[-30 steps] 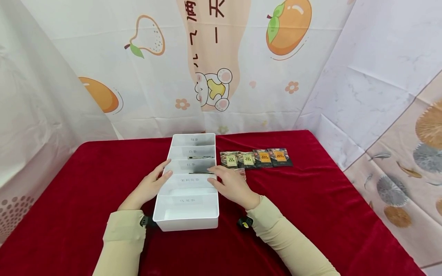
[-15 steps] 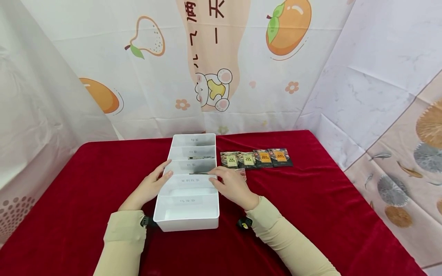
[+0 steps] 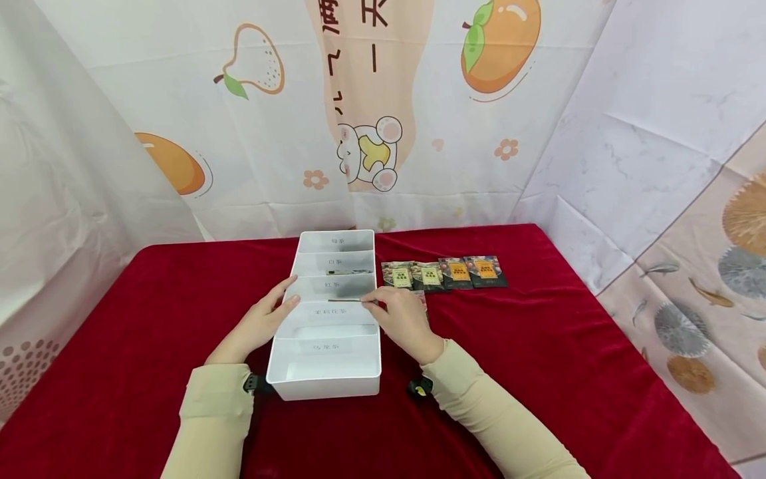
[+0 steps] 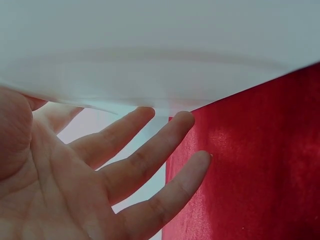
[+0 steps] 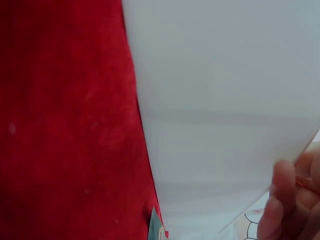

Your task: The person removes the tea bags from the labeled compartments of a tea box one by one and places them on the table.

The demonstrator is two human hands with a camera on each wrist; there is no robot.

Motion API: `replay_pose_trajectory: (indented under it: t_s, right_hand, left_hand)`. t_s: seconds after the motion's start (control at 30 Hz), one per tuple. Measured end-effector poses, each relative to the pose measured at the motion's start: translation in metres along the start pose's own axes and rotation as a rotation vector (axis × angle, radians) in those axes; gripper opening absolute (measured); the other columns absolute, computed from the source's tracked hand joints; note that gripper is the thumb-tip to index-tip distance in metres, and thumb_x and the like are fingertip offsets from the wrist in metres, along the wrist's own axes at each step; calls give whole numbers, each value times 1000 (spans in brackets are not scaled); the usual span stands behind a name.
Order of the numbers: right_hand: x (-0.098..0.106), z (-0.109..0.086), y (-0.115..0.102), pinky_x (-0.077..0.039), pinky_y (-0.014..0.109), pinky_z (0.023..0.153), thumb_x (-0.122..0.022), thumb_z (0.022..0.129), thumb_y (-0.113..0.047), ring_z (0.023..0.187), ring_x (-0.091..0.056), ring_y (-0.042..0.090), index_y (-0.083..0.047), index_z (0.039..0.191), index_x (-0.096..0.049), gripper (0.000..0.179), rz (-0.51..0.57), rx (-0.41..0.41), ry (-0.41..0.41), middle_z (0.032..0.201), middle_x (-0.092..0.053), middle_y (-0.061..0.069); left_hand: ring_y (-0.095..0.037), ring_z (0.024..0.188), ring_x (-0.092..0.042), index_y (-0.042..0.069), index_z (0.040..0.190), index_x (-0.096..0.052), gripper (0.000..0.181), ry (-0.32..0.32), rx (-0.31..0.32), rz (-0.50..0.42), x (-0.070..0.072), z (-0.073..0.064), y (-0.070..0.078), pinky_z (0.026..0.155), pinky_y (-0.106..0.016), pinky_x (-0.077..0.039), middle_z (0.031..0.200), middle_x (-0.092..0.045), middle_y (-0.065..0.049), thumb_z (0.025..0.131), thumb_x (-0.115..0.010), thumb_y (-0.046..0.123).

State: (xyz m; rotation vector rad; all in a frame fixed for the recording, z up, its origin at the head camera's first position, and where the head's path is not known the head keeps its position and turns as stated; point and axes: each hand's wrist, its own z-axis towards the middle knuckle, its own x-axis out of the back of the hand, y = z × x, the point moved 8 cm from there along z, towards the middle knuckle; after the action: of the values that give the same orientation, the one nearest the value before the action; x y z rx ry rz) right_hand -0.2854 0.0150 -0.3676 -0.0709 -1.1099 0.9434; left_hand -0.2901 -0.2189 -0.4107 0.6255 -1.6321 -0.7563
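Observation:
A long white divided box point(image 3: 323, 389) with labelled compartments stands lengthwise in front of the person. The left hand point(image 3: 263, 319) rests along its left side with fingers extended and thumb near the rim; in the left wrist view those fingers point(image 4: 145, 165) lie loosely against the outer wall. Over the right rim, the right hand point(image 3: 403, 319) pinches the top edge of a thin flat packet point(image 3: 344, 300) between thumb and fingertips. Only the packet's dark edge shows, at the middle compartment; its faces are hidden. The right wrist view has the curled fingers point(image 5: 284, 185) at the rim.
Another packet point(image 3: 347, 272) stands in the compartment behind. To the right of the box lie two green-labelled packets point(image 3: 401, 276) and two orange-labelled packets point(image 3: 469, 273) in a row. A pinkish packet point(image 3: 424, 299) is mostly covered by the right hand. Red cloth point(image 3: 509, 346) covers the table.
The right hand has shifted slightly, its fingers closing together on the packet's edge at the rim. The left hand and box look nearly unchanged.

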Motion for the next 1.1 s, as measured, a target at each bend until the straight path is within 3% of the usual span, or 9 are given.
replay_pose_trajectory:
  t_s: [0.23,0.33,0.5,0.67,0.77,0.9,1.1]
  right_hand:
    - [3,0,-2,-58,29,75,-74,89,-15,88,-72,15,-14,96,-79,9,-12,41,63,97,-77,0]
    - [6,-1,-1,-55,25,68,-73,90,-16,79,-70,13,-14,96,-78,9,17,39,92,98,-77,0]
    - [11,-2,-2,-42,18,54,-72,90,-14,55,-50,8,-11,98,-77,10,80,60,133,99,-77,2]
    - [16,-1,-5,-38,16,52,-72,90,-13,53,-42,3,-9,98,-77,10,113,78,145,97,-77,3]
    - [21,-1,-7,-35,18,49,-71,91,-11,49,-35,2,-8,97,-76,9,144,73,157,81,-74,3]
    - [29,0,-8,-36,19,48,-69,93,-11,48,-37,0,-8,96,-76,8,193,74,186,70,-69,3]
    - [43,1,-11,-39,19,47,-69,93,-10,49,-40,1,-6,96,-76,9,293,82,231,76,-71,7]
  left_hand:
    - [-42,118,-59,16,160,-17,67,0,3,-3,1,-1,1,101,-57,-48,156,-30,-29,105,-43,44]
    - [-45,124,-54,16,160,-17,67,2,2,3,1,-1,2,104,-61,-43,157,-28,-28,105,-43,45]
    - [-48,129,-48,15,160,-17,67,0,1,10,1,-1,2,105,-63,-40,159,-26,-28,105,-42,45]
    - [-48,129,-49,15,160,-17,67,-1,0,10,1,-1,2,104,-63,-41,158,-26,-29,105,-42,44]
    - [-48,129,-49,15,160,-17,67,-2,0,12,1,0,2,104,-63,-41,158,-26,-29,105,-42,44]
    - [-49,132,-45,15,160,-17,67,-3,1,19,1,-1,2,105,-65,-39,159,-25,-29,105,-42,44]
    - [-50,135,-41,15,160,-16,67,-11,4,17,0,-3,4,105,-66,-38,159,-24,-28,105,-42,44]
